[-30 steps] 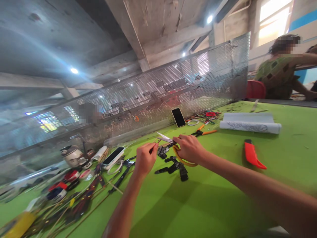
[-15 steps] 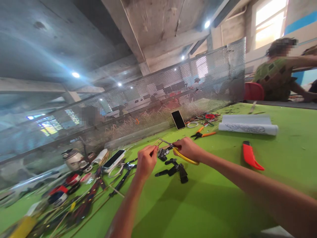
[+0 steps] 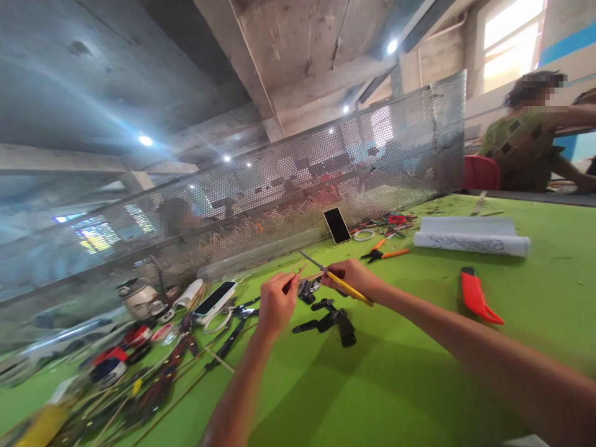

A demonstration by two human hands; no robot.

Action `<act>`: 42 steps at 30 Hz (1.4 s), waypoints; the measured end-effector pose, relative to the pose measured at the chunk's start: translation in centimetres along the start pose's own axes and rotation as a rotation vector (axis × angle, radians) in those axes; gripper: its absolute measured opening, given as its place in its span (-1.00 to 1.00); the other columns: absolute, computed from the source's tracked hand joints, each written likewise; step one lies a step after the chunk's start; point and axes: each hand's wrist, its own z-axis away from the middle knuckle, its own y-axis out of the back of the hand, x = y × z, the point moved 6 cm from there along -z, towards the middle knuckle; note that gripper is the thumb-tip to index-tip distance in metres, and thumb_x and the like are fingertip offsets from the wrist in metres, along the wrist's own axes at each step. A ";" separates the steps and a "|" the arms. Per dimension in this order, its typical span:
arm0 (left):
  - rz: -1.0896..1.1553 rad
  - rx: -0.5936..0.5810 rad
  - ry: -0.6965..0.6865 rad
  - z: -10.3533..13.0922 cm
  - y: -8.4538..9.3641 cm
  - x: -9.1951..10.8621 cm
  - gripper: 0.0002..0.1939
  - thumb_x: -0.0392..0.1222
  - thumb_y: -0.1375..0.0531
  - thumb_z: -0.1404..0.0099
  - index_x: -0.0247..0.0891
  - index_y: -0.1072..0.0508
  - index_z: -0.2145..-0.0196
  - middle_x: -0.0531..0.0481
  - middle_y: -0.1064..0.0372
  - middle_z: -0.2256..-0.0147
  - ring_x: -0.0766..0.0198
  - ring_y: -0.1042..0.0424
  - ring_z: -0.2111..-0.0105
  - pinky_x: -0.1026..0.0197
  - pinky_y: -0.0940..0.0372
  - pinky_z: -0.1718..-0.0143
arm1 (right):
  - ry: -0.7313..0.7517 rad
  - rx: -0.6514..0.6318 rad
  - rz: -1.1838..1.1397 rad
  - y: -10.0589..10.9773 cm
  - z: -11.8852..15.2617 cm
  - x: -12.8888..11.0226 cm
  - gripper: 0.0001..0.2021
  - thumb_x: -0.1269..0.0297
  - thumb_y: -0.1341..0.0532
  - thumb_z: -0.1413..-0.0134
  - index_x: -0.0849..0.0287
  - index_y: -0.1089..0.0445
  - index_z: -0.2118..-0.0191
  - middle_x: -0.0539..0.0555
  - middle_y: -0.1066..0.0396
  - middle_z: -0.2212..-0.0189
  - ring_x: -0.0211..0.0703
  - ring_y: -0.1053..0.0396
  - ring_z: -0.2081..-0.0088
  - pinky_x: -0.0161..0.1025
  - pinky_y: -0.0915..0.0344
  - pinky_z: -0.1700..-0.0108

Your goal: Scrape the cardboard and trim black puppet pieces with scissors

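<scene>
My left hand (image 3: 278, 301) is closed in a pinch on a thin tan stick (image 3: 302, 270) whose short end pokes out past the fingertips. My right hand (image 3: 352, 277) grips a pair of yellow-handled scissors (image 3: 350, 290), with the blades pointing up and to the left. The blade tips are just above and beyond the stick, apart from it as far as I can tell. Below the hands, black hinged plastic pieces (image 3: 333, 320) lie on the green table (image 3: 400, 385). More small dark parts (image 3: 307, 290) sit between the two hands, partly hidden.
To the right are orange-handled pliers (image 3: 388, 253), a red-handled cutter (image 3: 477, 297) and a paper roll (image 3: 472, 244). A phone (image 3: 336, 225) leans near the perforated metal screen (image 3: 410, 143). Tapes (image 3: 112, 367), sticks and a white device (image 3: 215, 302) crowd the left. Another person (image 3: 521, 143) sits beyond.
The scissors have turned so their handles show edge-on, and the blades have moved off the stick. Both hands remain in nearly the same place.
</scene>
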 end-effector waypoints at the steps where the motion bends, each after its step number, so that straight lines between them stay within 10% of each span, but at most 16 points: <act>1: -0.004 0.005 0.008 0.0 0.0 -0.1 -0.71 -0.19 -0.08 -0.34 -0.30 -0.53 0.44 0.00 -0.34 0.55 0.29 -0.27 0.54 0.26 -0.15 0.46 | 0.008 0.022 0.028 0.0 -0.2 0.1 -0.58 -0.04 -0.16 -0.12 0.29 -0.47 0.35 0.01 -0.33 0.56 -0.29 -0.23 0.52 -0.36 -0.11 0.50; 9: -0.019 0.016 0.021 0.1 -0.4 -0.3 -0.74 -0.19 -0.09 -0.33 -0.28 -0.52 0.43 -0.03 -0.42 0.51 0.26 -0.34 0.51 0.25 -0.19 0.41 | 0.113 0.172 0.342 0.5 0.8 -1.2 -0.51 0.00 -0.27 -0.04 0.21 -0.39 -0.02 0.19 -0.38 0.20 -0.07 -0.34 0.21 -0.20 -0.20 0.14; 42: -0.046 0.093 0.013 0.4 0.0 0.8 -0.71 -0.19 -0.08 -0.36 -0.31 -0.51 0.44 0.01 -0.32 0.54 0.29 -0.29 0.53 0.28 -0.12 0.45 | 0.133 0.346 0.654 1.0 1.8 -3.1 -0.70 0.14 -0.18 -0.14 0.15 -0.40 0.05 0.15 -0.39 0.23 -0.04 -0.33 0.19 -0.22 -0.15 0.22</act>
